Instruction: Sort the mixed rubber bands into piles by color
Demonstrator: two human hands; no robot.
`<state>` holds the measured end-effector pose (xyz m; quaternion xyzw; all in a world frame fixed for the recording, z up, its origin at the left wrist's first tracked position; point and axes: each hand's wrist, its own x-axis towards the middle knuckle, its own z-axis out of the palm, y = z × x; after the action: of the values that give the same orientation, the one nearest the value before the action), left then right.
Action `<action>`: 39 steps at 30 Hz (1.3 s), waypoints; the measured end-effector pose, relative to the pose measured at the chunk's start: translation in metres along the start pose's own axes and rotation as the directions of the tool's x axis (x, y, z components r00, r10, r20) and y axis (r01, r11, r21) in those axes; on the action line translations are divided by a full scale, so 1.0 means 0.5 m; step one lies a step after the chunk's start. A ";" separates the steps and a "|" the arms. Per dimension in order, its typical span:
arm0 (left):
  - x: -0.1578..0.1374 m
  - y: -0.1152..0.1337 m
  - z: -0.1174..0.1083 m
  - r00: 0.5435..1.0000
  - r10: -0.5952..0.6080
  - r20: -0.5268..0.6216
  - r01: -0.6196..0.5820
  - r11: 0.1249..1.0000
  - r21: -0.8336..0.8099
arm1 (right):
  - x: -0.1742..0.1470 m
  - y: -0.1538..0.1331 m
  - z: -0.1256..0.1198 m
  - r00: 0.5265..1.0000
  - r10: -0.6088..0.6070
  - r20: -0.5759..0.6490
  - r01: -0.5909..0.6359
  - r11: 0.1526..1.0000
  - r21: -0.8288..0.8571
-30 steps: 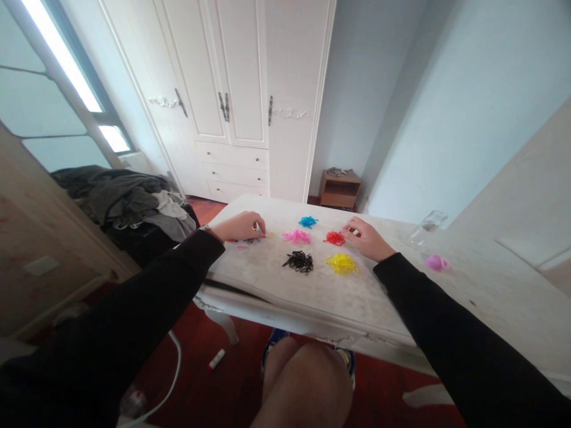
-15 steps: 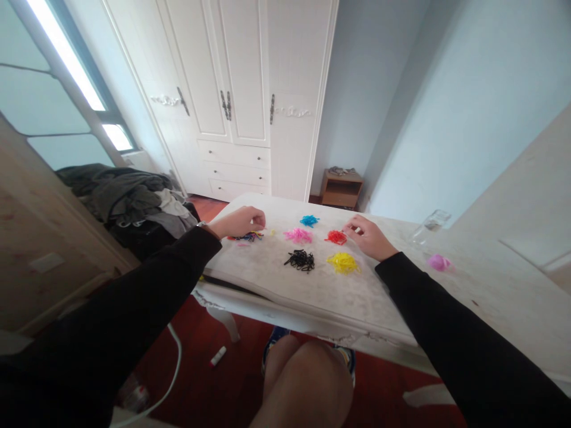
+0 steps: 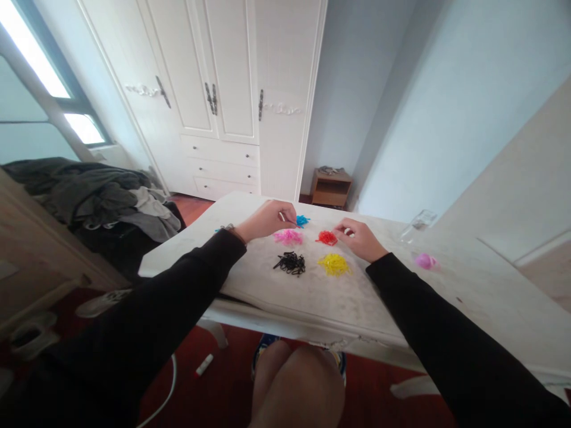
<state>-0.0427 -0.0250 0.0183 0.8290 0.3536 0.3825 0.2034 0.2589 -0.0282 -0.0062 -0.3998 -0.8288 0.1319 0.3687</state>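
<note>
Small piles of coloured rubber bands lie on the white table. My left hand (image 3: 270,220) is closed in a pinch beside the blue pile (image 3: 303,221) and above the pink pile (image 3: 288,237). A small bit of red, apparently a rubber band, shows at its fingertips. At the right edge of the red pile (image 3: 326,238), my right hand (image 3: 357,238) has thumb and forefinger together; whatever they grip is too small to make out. Nearer me are the black pile (image 3: 289,263) and the yellow pile (image 3: 334,264). My left wrist and hand mostly hide a mixed-colour pile.
On the table's right side are a clear glass or jar (image 3: 419,226) lying tilted and a pink-purple lump (image 3: 426,261). A white wardrobe (image 3: 285,142) and a small brown cabinet (image 3: 331,189) stand beyond. Clothes (image 3: 102,196) are heaped at left.
My left hand has moved right, from the mixed pile to beside the blue and pink piles. My right hand stays by the red pile. The view has shifted slightly.
</note>
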 end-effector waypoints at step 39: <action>0.084 0.000 0.149 0.977 0.206 -0.061 -0.214 0.953 -0.213 | -0.005 -0.026 0.004 0.983 0.061 -0.174 -0.055 0.998 0.043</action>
<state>0.0346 0.0012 -0.0075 0.8272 0.2232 0.4541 0.2445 0.2511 -0.0383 -0.0024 -0.4268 -0.7786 0.1225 0.4434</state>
